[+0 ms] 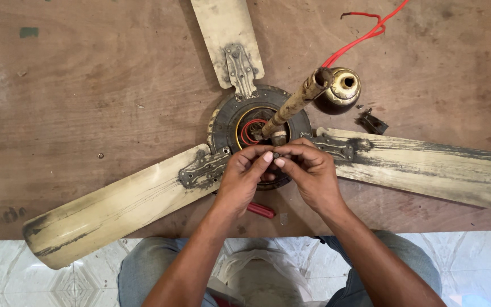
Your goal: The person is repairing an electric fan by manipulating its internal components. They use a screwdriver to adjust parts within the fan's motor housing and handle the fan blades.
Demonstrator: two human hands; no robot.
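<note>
Pinching a small dark part [277, 154] between both hands, left hand [244, 177] and right hand [309, 173] (fingertips pressed together) above the fan motor [231, 122]; one slip could drop it inside.

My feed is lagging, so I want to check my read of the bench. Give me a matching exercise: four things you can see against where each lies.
Things:
1. red wire
2. brass-coloured cup
3. red-handled tool
4. down rod

Places:
A. beneath the left hand's wrist
B. rising tilted from the motor hub
C. running off the top edge
D. beside the rod's upper end

Pairs: 1-C, 2-D, 3-A, 4-B
</note>
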